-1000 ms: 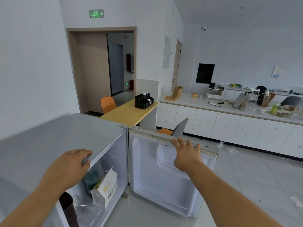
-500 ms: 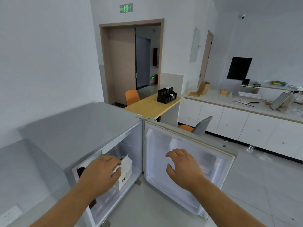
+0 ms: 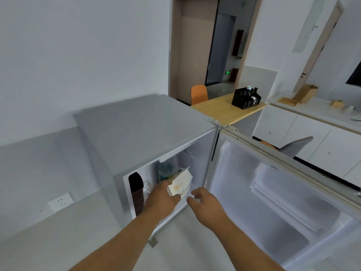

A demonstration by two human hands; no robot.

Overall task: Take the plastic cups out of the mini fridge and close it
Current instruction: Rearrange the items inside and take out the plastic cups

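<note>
Mini fridge (image 3: 148,133): grey top, door (image 3: 283,192) swung fully open to my right. Inside, front edge: white paper bag (image 3: 180,182), tilted; plastic cup (image 3: 165,171) w/ domed lid just behind it, blurred; dark container (image 3: 136,190) at left wall. My left hand (image 3: 163,198): at the opening, fingers curled vs. the bag's lower corner, touching it; grip can't tell. My right hand (image 3: 205,202): just outside the opening near the bag, fingers loosely curled, holding nothing.
</note>
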